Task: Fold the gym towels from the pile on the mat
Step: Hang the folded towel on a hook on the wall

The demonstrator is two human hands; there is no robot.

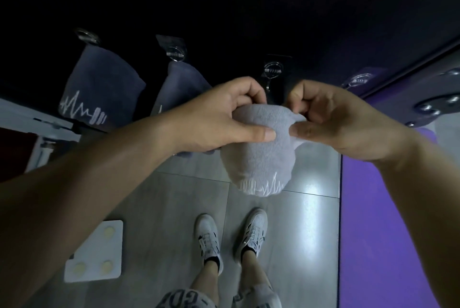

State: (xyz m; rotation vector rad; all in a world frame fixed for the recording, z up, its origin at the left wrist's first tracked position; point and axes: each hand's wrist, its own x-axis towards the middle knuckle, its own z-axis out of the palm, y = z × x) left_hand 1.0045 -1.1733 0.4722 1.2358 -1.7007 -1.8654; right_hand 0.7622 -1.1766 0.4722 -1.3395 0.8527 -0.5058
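Note:
A grey gym towel (261,153) with a white pulse-and-dumbbell print at its lower hem hangs folded in front of me, above the floor. My left hand (219,116) grips its top left, thumb across the front. My right hand (331,118) pinches a small loop at the towel's top right corner. Both hands are close to an empty metal wall hook (272,71). Two darker grey towels (99,93) (174,83) hang from hooks to the left. The purple mat (388,220) lies on the floor at the right; no pile shows on it.
A dark wall with a row of hooks faces me; another empty hook (358,81) is further right. A white bathroom scale (95,253) sits on the grey tiled floor at lower left. My feet in white shoes (231,235) stand below the towel.

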